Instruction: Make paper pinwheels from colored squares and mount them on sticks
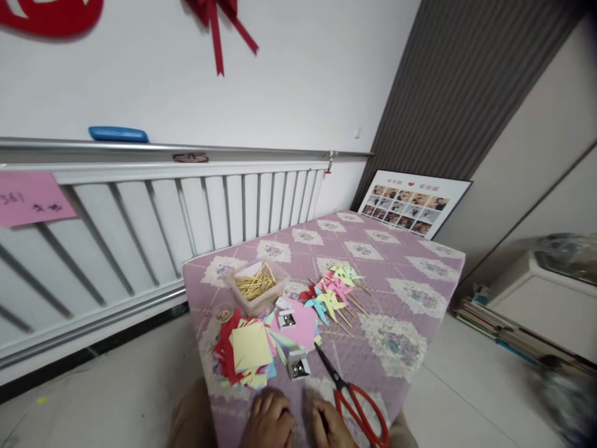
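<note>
My left hand [270, 419] lies at the near edge of the table, knuckles up and fingers curled closed; nothing shows in it. Beside it my right hand [329, 425] is loosely closed, thumb against the fingers, also with nothing visible. Red-handled scissors [344, 386] lie just right of the right hand. Ahead of the left hand is a pile of coloured paper squares [252, 347], yellow on top. Two small white boxes, a nearer box [298, 366] and a farther box [286, 320], hold shiny metal pieces. Several paper pinwheels on sticks [332, 292] lie beyond.
A clear plastic box [258, 300] holds many thin wooden sticks. Near it stands a small round container [224, 313]. A flowered pink tablecloth [396, 339] covers the table, which stands against a white radiator [242, 205]. A photo board [410, 204] leans at the far end.
</note>
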{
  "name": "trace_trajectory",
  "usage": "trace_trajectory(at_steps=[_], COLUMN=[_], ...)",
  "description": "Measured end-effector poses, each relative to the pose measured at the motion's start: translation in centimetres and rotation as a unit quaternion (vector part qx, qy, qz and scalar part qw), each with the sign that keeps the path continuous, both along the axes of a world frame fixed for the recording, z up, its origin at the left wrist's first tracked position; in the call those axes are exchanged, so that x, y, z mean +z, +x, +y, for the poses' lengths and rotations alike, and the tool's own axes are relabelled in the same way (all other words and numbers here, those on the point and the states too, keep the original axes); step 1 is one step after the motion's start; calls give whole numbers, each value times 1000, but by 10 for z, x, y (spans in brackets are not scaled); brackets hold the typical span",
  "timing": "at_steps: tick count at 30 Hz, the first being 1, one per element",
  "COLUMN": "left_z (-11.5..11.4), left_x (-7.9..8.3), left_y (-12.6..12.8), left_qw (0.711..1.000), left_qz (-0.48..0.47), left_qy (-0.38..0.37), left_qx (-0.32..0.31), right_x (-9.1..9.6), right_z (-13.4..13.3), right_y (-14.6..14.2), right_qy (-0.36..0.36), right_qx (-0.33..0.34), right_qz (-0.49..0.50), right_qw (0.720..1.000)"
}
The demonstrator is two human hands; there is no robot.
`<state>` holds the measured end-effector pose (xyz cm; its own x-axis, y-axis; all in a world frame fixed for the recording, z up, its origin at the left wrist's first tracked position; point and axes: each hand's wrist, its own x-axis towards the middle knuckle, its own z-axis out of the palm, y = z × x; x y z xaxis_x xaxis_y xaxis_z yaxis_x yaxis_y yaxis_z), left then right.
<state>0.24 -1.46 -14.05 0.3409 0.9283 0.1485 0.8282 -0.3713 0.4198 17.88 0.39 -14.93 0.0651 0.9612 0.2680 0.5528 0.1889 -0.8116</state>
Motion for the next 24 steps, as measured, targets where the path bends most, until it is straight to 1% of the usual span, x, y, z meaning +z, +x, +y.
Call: trace_trajectory(at_steps=[2, 3, 5, 7, 8, 10, 12, 14, 17, 20, 24], left_z=[-5, -8, -11, -6, -1, 14, 30, 43, 52, 53, 53], left_x=[2, 7, 23, 45, 56, 73, 83, 84, 79, 75, 71], left_y=[-4, -6, -12, -24, -32, -51, -71, -89, -104, -108, -109], left_qw=[1000, 998, 994, 988, 985, 983, 982, 986, 988, 990, 988], left_qz=[-13, -26, -65, -109, -117, -106, -71, -41, -2, 11, -5], left_qy=[24, 40, 77, 109, 113, 103, 83, 51, 2, -20, -24], left_qx=[-11, -33, -35, 32, 56, 111, 156, 154, 151, 143, 149], right_x=[2, 5, 9, 11, 12, 13, 13, 13, 13, 13, 14], right_z=[0, 1, 3, 3, 2, 1, 1, 1, 2, 2, 1], right_y=[-2, -3, -5, -7, -8, -9, -10, -10, -11, -11, -12], right_qy=[-11, -12, -14, -21, -25, -28, -22, -15, -8, -6, -11], right_qx=[16, 21, 26, 34, 39, 47, 52, 51, 51, 48, 47], right_qz=[-27, -37, -57, -73, -80, -88, -92, -93, -93, -93, -98], right_qw=[999, 999, 998, 996, 996, 995, 994, 994, 994, 995, 994])
